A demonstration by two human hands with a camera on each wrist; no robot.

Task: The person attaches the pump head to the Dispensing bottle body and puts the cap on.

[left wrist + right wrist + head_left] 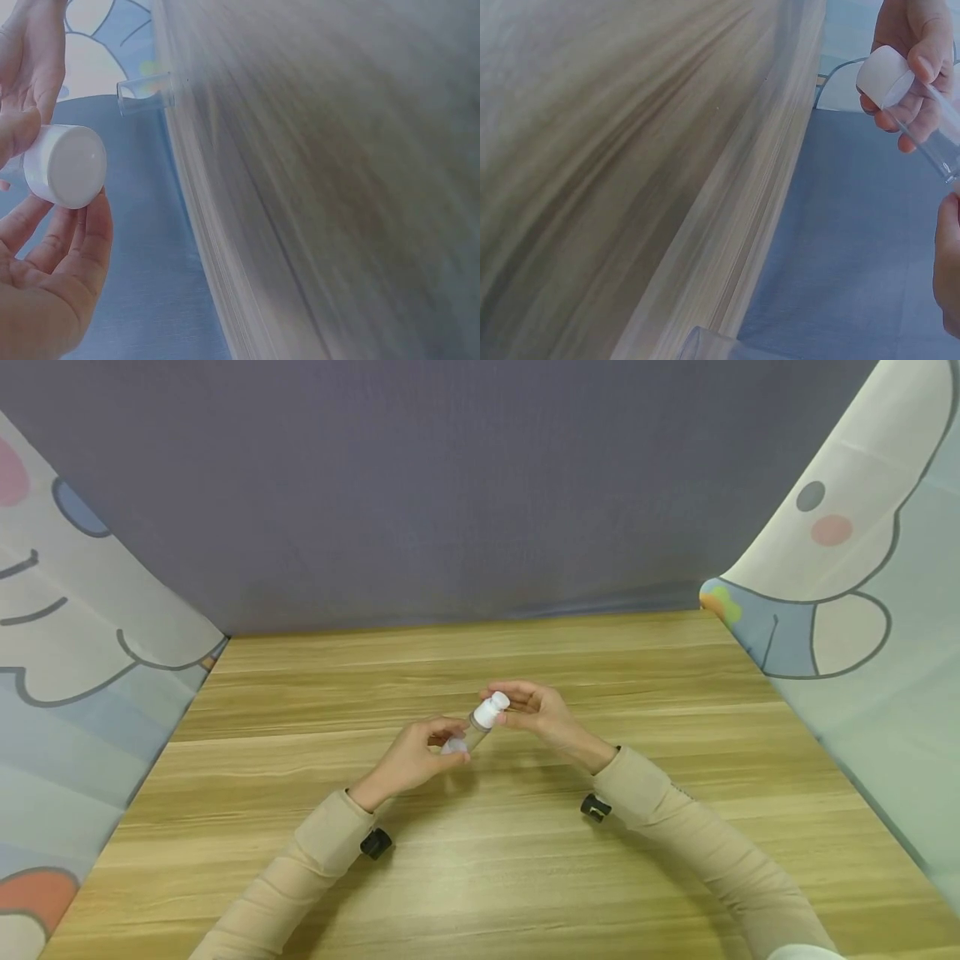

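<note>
A small pump bottle (pixel 476 737) with a see-through body is held tilted above the table, between both hands. My left hand (pixel 416 753) grips its lower end, thumb on one side and fingers on the other; the round white base (pixel 77 166) faces the left wrist camera. At the upper end, my right hand (pixel 546 717) pinches the white pump top (pixel 489 710) between thumb and fingers. The right wrist view shows the clear wall (pixel 934 142) of the bottle, while its top end is cut off by the frame edge.
On the wood-grain table (pixel 480 877) stands a clear cylinder (pixel 146 94), like a bottle cap, also partly seen as a clear rim (pixel 705 346) low in the right wrist view. A grey curtain (pixel 465 493) hangs behind the table, with cartoon-printed cloth (pixel 840 568) at both sides.
</note>
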